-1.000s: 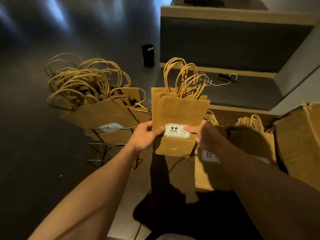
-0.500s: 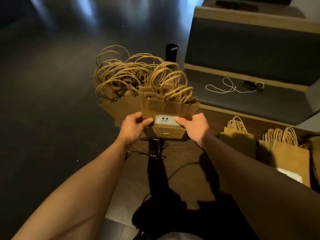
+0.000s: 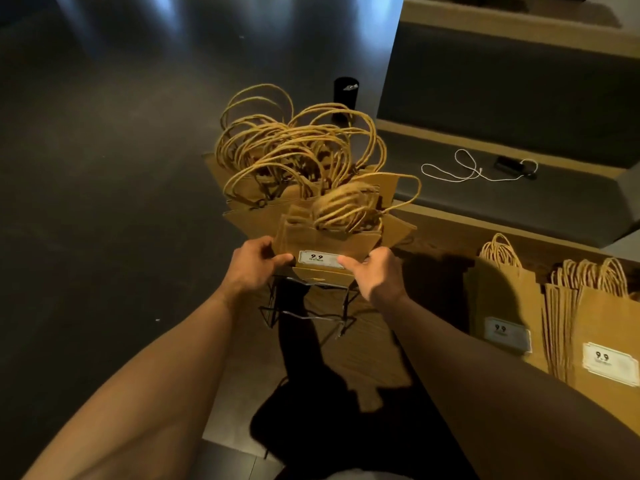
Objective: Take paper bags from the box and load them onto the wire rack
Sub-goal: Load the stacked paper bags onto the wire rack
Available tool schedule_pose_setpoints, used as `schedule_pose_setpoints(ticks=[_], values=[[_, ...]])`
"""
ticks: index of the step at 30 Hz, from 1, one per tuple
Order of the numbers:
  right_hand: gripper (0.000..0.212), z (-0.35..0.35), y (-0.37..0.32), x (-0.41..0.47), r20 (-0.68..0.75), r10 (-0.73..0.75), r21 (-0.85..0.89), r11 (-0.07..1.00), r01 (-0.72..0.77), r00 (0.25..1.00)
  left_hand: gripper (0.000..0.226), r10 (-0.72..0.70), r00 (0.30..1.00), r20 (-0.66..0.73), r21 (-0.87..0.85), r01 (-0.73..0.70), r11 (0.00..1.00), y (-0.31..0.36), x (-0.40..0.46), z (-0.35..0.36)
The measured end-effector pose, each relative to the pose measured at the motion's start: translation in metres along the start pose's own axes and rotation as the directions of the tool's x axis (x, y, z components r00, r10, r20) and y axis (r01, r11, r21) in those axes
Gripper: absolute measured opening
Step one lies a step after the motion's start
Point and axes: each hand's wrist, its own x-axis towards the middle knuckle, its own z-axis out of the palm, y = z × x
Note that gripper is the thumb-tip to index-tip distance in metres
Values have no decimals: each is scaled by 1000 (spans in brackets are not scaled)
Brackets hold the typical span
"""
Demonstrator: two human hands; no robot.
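Observation:
A small stack of brown paper bags (image 3: 325, 242) with a white "9.9" label and twisted rope handles is held at the front of the wire rack (image 3: 304, 306). My left hand (image 3: 254, 265) grips its left edge and my right hand (image 3: 375, 273) grips its right edge, thumbs on the front face. Behind it, several larger paper bags (image 3: 287, 181) stand packed in the rack, their handles tangled above. The rack's black wire legs show below the bags. The box is out of view.
More labelled paper bags (image 3: 505, 306) lean upright at the right on the wooden floor strip. A black cylinder (image 3: 346, 93) stands behind the rack. A cushioned bench (image 3: 519, 109) with a white cord (image 3: 464, 169) lies at the upper right. Dark floor spreads left.
Both hands carried the small stack from the right over to the rack and lowered it against the bags standing there. The view swung left with them.

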Motion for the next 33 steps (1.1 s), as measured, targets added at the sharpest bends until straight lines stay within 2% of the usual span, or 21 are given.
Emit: schedule_pose_setpoints(ticks=[3,6,9,12,15,18,21,24,26,28,31,33], values=[[32,9,3,1,-6,28,25,999,-28,1000,21,-16,999,-38,-26,15,1000,-7,4,-1],[31,12,4,0,-38,56,71,996,-53,998,16,8,999,-51,-3,-8,1000,-12,7,0],[35,11,0,-1,-2,73,29,997,-73,997,14,48,995,-84,39,-45,998,-18,10,0],[38,11,2,0,-53,15,-37,999,-17,998,13,2,996,-91,33,1,999,-23,12,2],[42,17,3,-1,-24,-4,-106,994,1,1000,21,-37,995,-90,108,46,993,-25,12,4],[37,20,6,0,-35,-13,-83,997,10,999,19,-74,992,-102,134,87,987,-26,9,3],[44,20,10,-4,-13,-20,-54,998,19,1000,26,-95,990,-101,47,100,994,-28,7,1],[58,20,10,-7,-11,-5,-2,1000,5,1000,32,-97,994,-55,-178,86,980,-30,4,-4],[61,20,9,-6,11,12,-16,1000,-11,1000,27,-95,994,-59,-331,70,941,-32,4,-6],[61,18,6,-7,21,-2,48,999,1,1000,20,-83,993,-83,-414,41,909,-31,3,-7],[55,17,5,-8,59,21,132,991,-29,998,20,-56,992,-112,-425,3,905,-26,2,-7],[46,20,7,-5,66,61,49,997,-65,996,24,-66,989,-129,-397,10,918,-24,2,-5]])
